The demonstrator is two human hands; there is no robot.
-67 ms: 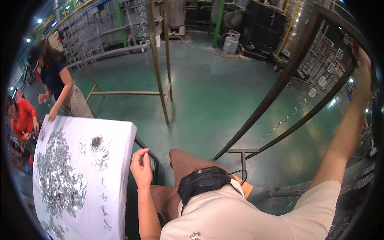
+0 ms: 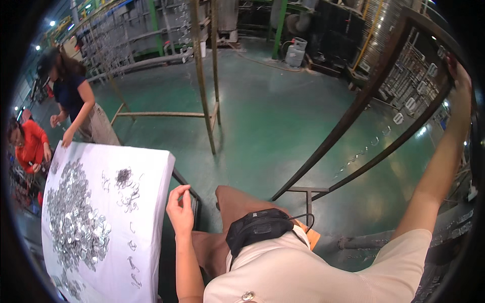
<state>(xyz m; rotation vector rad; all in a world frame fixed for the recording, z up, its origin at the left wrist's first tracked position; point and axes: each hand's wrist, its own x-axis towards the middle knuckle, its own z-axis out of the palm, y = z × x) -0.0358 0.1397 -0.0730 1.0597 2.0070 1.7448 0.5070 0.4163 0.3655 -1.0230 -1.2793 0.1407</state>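
Observation:
High at the far right, my right hand (image 2: 461,80) is closed on the dark frame of a tall metal rack (image 2: 348,108), my arm stretched out to it. Its fingertips are partly lost at the dark rim of the picture. My left hand (image 2: 180,212) hangs beside the right edge of a white-covered table (image 2: 156,174), fingers loosely bent, thumb apart from them. Nothing shows in it. A big heap of small shiny metal pieces (image 2: 78,217) covers the table's left part. Nearer its right side lie small dark hooks (image 2: 126,194). Silvery buckle-like pieces (image 2: 398,118) hang in strings within the rack.
Two people stand beyond the table: one in a dark top (image 2: 70,93), one in red (image 2: 33,139). Another metal frame (image 2: 204,96) stands on the green floor ahead. A grey gas cylinder (image 2: 296,52) is at the back. Pipes (image 2: 374,241) run low at my right.
The view has shifted very slightly. The strings of hanging pieces sit a little differently in the rack. Both my hands keep their pose.

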